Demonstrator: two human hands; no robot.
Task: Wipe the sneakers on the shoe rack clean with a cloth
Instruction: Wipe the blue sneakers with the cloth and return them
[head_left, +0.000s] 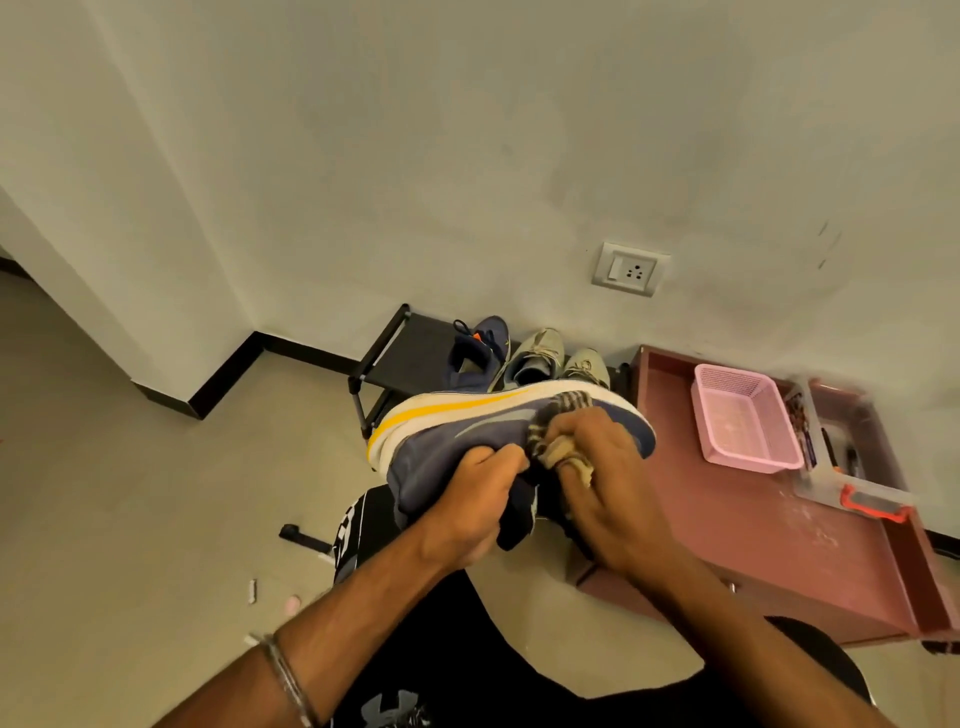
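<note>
Sneakers are the job, and one blue sneaker (467, 436) with a white-and-yellow sole is lifted in front of the person, sole turned up and away, held above the floor in front of the black shoe rack (387, 358). On its left side the left hand (470, 501) grips the collar and upper, fingers curled round the fabric. Just right of it the right hand (597, 467) is closed on a bunched striped cloth (563, 452), pressing it against the sneaker's side near the sole.

By my judgement the wiping is partway: this shoe is being worked, while its blue mate (480, 345) and a grey pair (556, 356) wait on the rack; whether they are already clean cannot be told.

Open floor lies to the left. To the right a low reddish cabinet (769, 525) carrying a pink basket (743, 418) stands close, so wide strokes rightward have little room.
</note>
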